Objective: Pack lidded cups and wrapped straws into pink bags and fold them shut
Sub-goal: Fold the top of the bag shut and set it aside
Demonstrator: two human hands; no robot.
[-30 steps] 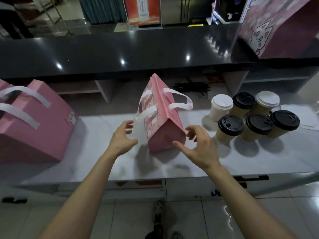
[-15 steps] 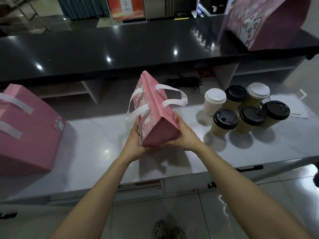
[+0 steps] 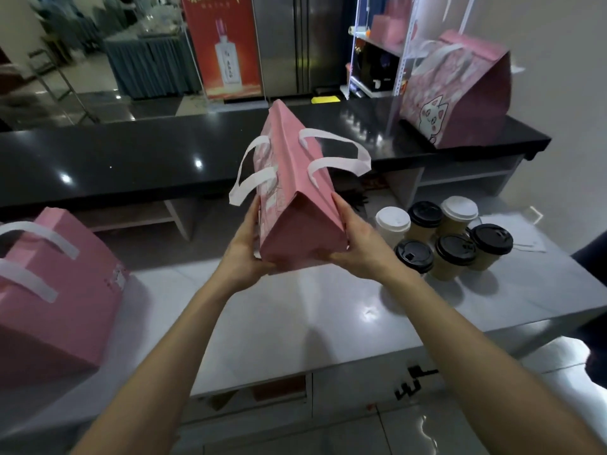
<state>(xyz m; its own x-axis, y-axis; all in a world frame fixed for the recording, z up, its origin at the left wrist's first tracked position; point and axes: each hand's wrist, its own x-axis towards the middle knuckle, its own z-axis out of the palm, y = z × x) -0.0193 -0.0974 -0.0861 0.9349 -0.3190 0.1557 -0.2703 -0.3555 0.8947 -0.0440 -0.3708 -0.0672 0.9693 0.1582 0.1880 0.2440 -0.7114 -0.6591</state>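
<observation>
A folded-shut pink bag point(image 3: 297, 198) with white handles is held up off the white counter point(image 3: 312, 310). My left hand point(image 3: 244, 249) grips its lower left side and my right hand point(image 3: 356, 244) grips its lower right side. To the right on the counter stands a cluster of several lidded cups point(image 3: 455, 249), some with black lids and some with white. Dark wrapped straws point(image 3: 356, 197) show partly behind the bag on the lower shelf.
Another closed pink bag point(image 3: 62, 290) sits at the counter's left end. A larger pink bag with a cat print point(image 3: 460, 100) stands on the black upper counter point(image 3: 131, 159) at the back right. The counter's front edge runs just below my forearms.
My two hands closed onto the sides of the pink bag and lifted it off the counter, raising it up and away from me. The view tilted upward.
</observation>
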